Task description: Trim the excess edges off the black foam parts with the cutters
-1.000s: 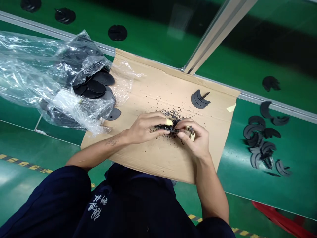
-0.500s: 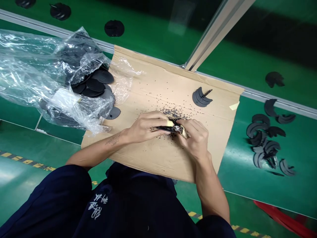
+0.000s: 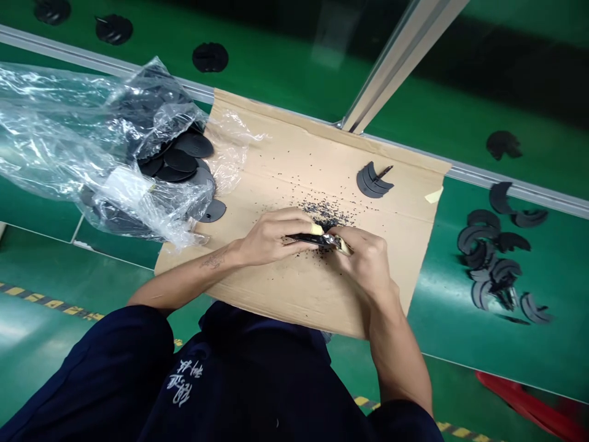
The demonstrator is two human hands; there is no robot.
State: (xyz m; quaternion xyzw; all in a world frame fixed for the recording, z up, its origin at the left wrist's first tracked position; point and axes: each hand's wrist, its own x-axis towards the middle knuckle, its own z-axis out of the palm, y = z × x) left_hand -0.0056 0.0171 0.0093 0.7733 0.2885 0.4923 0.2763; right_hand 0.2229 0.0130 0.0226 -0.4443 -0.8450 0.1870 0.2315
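Note:
Over the middle of the cardboard sheet (image 3: 285, 288), both hands meet at waist height. My left hand (image 3: 276, 236) is closed on a black plastic piece (image 3: 306, 238), thin and seen edge-on; most of it is hidden by the fingers. A pale yellow wrap covers one of its fingertips. My right hand (image 3: 365, 252) is closed around nippers (image 3: 330, 239) with a silver head and pale yellow handles. Their jaws are at the right end of the black piece. Around and beneath the hands lie many tiny black clippings (image 3: 326, 212).
A curved grey piece with a thin stem (image 3: 375, 181) lies on the cardboard. To the left, a clear plastic bag (image 3: 59, 135) spills black discs (image 3: 193, 145). Several curved black pieces (image 3: 478, 236) lie on the green table at right. A metal post (image 3: 391, 61) rises behind the cardboard.
The nippers have turned slightly and my right hand has rolled a little, its fingers less spread. My left hand keeps the black piece almost in place. The whole view shifted slightly.

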